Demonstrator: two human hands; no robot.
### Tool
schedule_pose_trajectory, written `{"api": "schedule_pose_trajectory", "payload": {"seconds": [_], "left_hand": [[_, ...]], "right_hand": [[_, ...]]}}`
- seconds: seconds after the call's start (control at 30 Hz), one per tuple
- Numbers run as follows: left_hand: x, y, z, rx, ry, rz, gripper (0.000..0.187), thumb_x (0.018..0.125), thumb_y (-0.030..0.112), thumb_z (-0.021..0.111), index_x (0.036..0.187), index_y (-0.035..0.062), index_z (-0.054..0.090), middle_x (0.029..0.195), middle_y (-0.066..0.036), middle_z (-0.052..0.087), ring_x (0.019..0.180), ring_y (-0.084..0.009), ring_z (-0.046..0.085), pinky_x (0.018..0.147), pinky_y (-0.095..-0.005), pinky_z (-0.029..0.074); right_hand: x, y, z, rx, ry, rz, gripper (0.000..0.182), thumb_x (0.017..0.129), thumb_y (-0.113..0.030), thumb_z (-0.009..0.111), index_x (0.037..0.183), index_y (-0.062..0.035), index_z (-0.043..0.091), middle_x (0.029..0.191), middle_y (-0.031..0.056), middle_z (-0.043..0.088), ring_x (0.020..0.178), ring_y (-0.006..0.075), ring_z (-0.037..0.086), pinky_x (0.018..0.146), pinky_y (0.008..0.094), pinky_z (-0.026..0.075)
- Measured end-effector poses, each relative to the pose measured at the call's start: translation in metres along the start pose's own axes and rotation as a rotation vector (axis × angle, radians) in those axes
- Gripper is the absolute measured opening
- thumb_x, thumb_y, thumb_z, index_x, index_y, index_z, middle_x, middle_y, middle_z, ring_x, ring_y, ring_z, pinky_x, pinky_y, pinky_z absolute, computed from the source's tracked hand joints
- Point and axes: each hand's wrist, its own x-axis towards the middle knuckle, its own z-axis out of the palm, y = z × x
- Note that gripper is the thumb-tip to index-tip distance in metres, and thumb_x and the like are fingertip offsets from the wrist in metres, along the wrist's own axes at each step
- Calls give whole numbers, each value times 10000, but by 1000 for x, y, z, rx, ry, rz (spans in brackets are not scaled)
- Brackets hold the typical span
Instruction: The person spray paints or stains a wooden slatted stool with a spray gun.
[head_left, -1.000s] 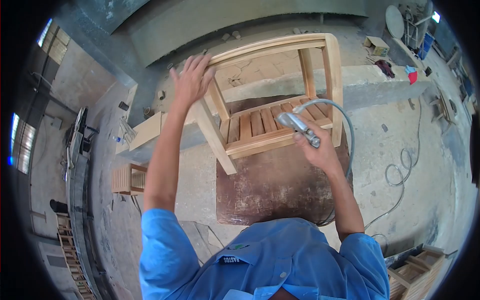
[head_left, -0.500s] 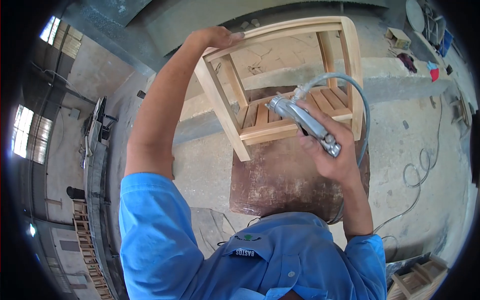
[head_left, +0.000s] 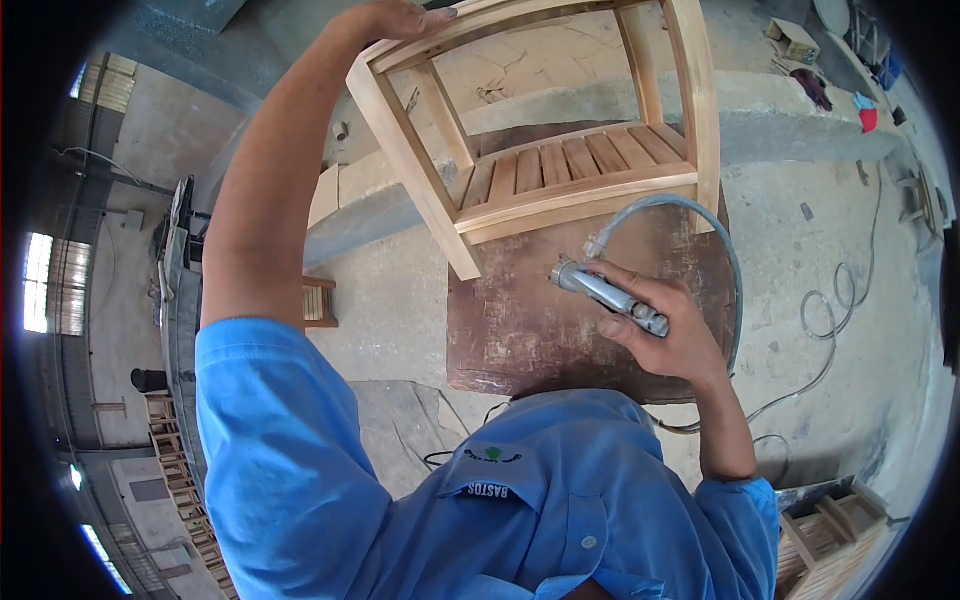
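Note:
My left hand (head_left: 392,20) grips the top rail of a small wooden table (head_left: 575,195), fingers wrapped over its far left corner. Pale and bare, the table has square legs and a slatted lower shelf, and it leans at a tilt above a brown, worn board (head_left: 530,330). In my right hand (head_left: 675,325) is a metal spray gun (head_left: 610,293), held below the shelf with its nozzle pointing left. A grey hose (head_left: 738,270) runs from the gun and loops round to the right. The tabletop is mostly cut off at the upper edge.
Thin hose coils (head_left: 835,310) lie on the concrete floor at right. More wooden furniture (head_left: 835,530) stands at lower right, and a row of wooden pieces (head_left: 175,470) lines the left. A low concrete ledge (head_left: 780,135) crosses behind the table, with cloths and a box (head_left: 793,40) beyond.
The table and my left hand have shifted up and left in view. My right hand has lowered the spray gun, which now shows below the shelf instead of in front of it.

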Motion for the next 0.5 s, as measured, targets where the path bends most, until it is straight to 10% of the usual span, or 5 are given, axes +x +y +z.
{"api": "schedule_pose_trajectory", "payload": {"seconds": [0.17,0.3,0.37,0.5], "left_hand": [[8,-12,-7,19,-8,-25,1165,770,971,240,1434,63,546,1465,-266,491,1414,-449,392,1200,-499,302],[16,-13,3,45,37,-49,1056,802,917,387,1431,87,556,1408,-277,543,1341,-433,493,1145,-501,382],[0,11,-11,0,-25,-93,1050,811,883,435,1457,58,511,1481,-257,471,1398,-403,426,1168,-496,335],[-18,29,-22,-67,-111,-143,1036,860,841,404,1487,18,451,1566,-236,380,1467,-382,334,1203,-497,262]], "right_hand": [[33,-34,-2,9,125,-208,613,802,-174,793,1361,-7,605,892,182,727,733,221,713,680,330,535],[56,-43,1,-15,250,-381,612,911,-394,730,1331,37,614,848,102,722,729,156,699,687,288,553],[55,-34,4,-11,175,-327,641,760,-142,800,1354,4,607,828,176,703,656,210,673,633,326,517],[37,-22,11,-4,109,-314,643,761,-153,812,1351,2,610,851,188,705,677,232,681,650,338,523]]}}
